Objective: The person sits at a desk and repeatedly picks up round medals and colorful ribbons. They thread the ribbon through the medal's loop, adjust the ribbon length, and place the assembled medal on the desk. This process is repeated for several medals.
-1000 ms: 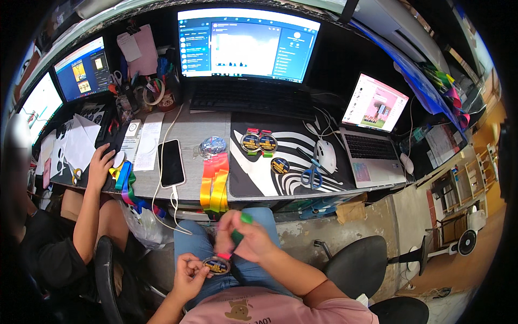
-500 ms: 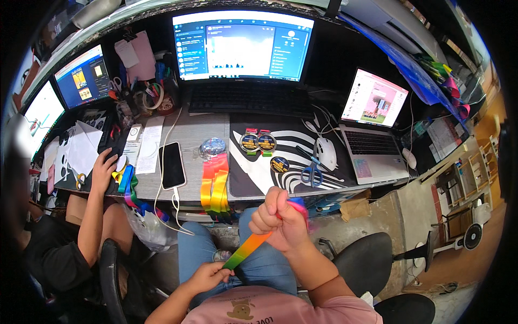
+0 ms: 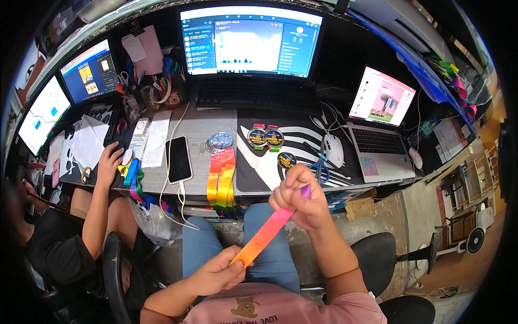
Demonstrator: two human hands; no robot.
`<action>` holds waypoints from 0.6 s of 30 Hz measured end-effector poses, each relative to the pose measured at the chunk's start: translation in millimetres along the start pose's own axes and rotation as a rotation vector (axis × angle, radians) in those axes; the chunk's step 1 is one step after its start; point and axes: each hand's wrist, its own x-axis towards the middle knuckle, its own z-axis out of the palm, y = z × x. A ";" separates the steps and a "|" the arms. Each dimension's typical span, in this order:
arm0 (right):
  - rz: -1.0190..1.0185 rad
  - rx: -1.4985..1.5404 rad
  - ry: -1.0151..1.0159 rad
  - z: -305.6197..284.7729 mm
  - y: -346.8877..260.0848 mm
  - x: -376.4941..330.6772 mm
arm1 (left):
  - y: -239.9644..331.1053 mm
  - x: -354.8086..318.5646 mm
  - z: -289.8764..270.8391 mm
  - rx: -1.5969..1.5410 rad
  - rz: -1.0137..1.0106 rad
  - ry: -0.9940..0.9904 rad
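In the head view the person sat at the near edge of the bench (image 3: 199,127), knees under it; a rainbow ribbon (image 3: 268,232) ran taut and slanted between the two hands, over the lap, orange at the low end and purple at the high end; the left hand (image 3: 218,272) pinched the orange end between thumb and fingers, low and near the body; the right hand (image 3: 299,197) was closed on the purple end, higher and nearer the bench edge, fingers curled so that the exact grip could not be told.

On the bench, far of the hands, more rainbow ribbons (image 3: 221,181) hung over the near edge from a clear-wrapped bundle of medals (image 3: 218,143); a black phone (image 3: 178,159) lay just left of them on its white cable; three loose medals (image 3: 265,136) sat on a striped mat (image 3: 302,146), with blue-handled scissors (image 3: 320,167) and a white mouse (image 3: 333,149) to their right; a big monitor (image 3: 251,40) stood far, an open laptop (image 3: 377,116) at right.

At left a co-worker's hand (image 3: 109,164) rested on the bench by other ribbons.

The likely slip, judged from this: the thin pinch at the orange end could let go under the pull, so the ribbon would drop to the lap or twist; the raised right hand could also snag the ribbons hanging from the edge and drag the bundle off.
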 end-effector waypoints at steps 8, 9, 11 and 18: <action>-0.103 -0.998 -0.379 -23.4 9.9 -21.4 | 43.5 -16.2 8.2 0.009 0.132 0.004; -0.120 -0.949 -0.353 -26.1 14.4 -21.4 | 46.5 -17.5 13.7 0.046 0.154 0.024; -0.155 -0.849 -0.304 -34.2 28.1 -20.1 | 54.8 -23.7 29.2 0.119 0.198 0.063; -0.541 -0.813 -0.032 -18.8 80.4 -20.4 | 77.4 -30.5 43.1 0.532 0.490 0.174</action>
